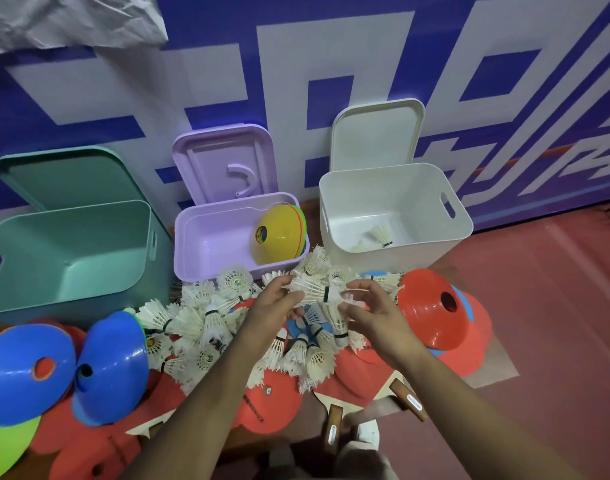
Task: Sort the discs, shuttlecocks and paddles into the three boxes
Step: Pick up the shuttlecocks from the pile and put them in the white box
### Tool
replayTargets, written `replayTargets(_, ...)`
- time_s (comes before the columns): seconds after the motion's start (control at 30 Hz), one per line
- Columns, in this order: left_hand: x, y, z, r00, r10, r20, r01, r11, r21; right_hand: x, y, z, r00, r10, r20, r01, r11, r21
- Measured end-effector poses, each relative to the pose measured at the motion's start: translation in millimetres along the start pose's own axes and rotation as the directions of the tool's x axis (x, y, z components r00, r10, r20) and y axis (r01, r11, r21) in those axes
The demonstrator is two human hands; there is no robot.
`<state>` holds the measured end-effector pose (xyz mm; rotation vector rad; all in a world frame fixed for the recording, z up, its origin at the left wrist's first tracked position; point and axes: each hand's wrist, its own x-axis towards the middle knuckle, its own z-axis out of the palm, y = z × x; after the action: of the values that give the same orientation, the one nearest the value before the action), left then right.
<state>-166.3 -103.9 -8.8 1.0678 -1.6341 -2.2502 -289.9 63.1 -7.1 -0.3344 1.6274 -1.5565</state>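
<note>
Where red paddles (pixel 272 400) lie nearest, white feathered shuttlecocks (pixel 199 323) heaped over them, left hand (pixel 274 308) and right hand (pixel 373 318) both curled round one frayed shuttlecock (pixel 310 292) held sideways above the heap, purple box (pixel 206 268), white box (pixel 334 202) beyond

One view only: wide-angle, head-worn, facing forward and down. Near: heap of shuttlecocks (pixel 206 323) on the floor (pixel 539 289), right underneath. Boxes (pixel 393 202) just beyond; wall (pixel 331 46) fills the top.
</note>
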Motion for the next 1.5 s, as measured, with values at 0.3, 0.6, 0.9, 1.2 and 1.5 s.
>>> replayTargets(0.3,-12.5,-6.6,-2.6,0.978,-0.094,0.188,0.067,0.987,0.143,12.8,1.2,16.5,0.993,-0.092,0.069,0.104,0.974,-0.2)
replayTargets(0.6,-12.1,-22.3,-8.7,1.0,0.0,-0.025,0.005,0.98,0.198,23.4,20.8,-9.4,1.0,-0.004,-0.003,0.002,0.902,-0.432)
replayTargets(0.9,-5.5,-22.9,-19.8,0.993,-0.058,-0.101,0.1,0.87,0.483,47.6,83.5,-37.7,1.0,0.018,0.011,0.004,0.338,-0.941)
replayTargets(1.2,-4.1,-33.2,-21.2,0.998,-0.051,-0.021,0.055,0.901,0.43,62.3,68.9,-36.1,0.953,-0.11,-0.281,-0.124,0.708,-0.696)
replayTargets(1.5,2.2,-34.0,-18.4,0.999,-0.006,0.033,-0.011,0.864,0.503,35.7,-31.8,-9.6,0.916,-0.4,-0.015,0.309,0.729,-0.61)
